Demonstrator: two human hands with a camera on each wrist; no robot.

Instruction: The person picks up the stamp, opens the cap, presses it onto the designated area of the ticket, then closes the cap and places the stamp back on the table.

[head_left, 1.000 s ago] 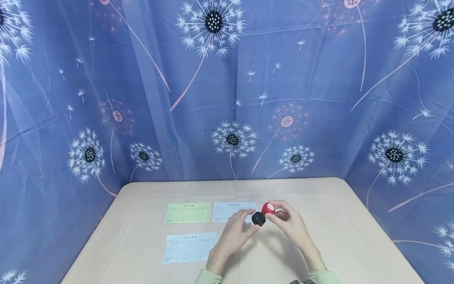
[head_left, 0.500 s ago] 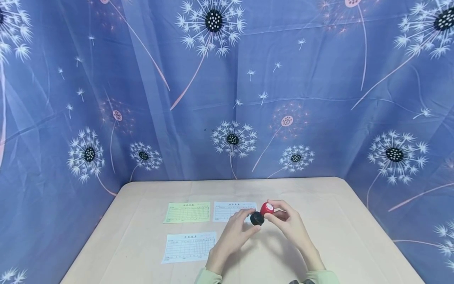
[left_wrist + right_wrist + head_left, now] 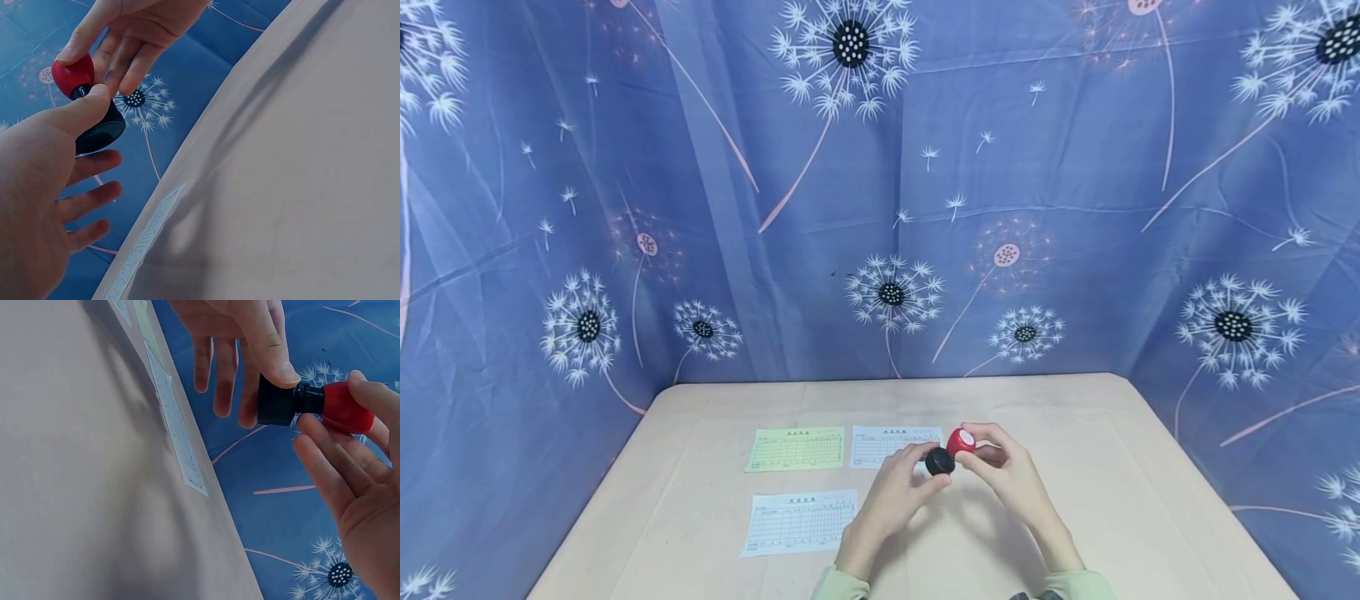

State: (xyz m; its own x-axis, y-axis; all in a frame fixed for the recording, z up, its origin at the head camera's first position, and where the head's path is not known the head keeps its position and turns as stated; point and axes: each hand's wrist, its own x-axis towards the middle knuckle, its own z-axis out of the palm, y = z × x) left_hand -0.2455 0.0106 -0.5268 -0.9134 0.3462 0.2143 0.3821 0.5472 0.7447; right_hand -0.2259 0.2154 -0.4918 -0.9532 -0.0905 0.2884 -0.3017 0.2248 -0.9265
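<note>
A hand stamp with a rounded red handle (image 3: pixel 960 442) and a round black base (image 3: pixel 939 462) is held in the air above the table, between both hands. My left hand (image 3: pixel 886 498) pinches the black base between thumb and fingers. With thumb and fingertips, my right hand (image 3: pixel 1021 479) grips the red handle, whose end carries a white round label. In the right wrist view, a black ribbed neck (image 3: pixel 308 399) joins base and handle. The left wrist view shows the base's dark, flat end (image 3: pixel 103 134); whether a cap covers it I cannot tell.
Three printed slips lie flat on the beige table (image 3: pixel 700 517): a green one (image 3: pixel 796 450), a pale blue one (image 3: pixel 872 446) partly behind my left hand, and another pale blue one (image 3: pixel 801 523) nearer. A blue dandelion-print curtain (image 3: pixel 790 292) surrounds the table's back and sides.
Both hands and the stamp have shifted slightly left together. The grip of each hand looks the same, and the slips have stayed in place.
</note>
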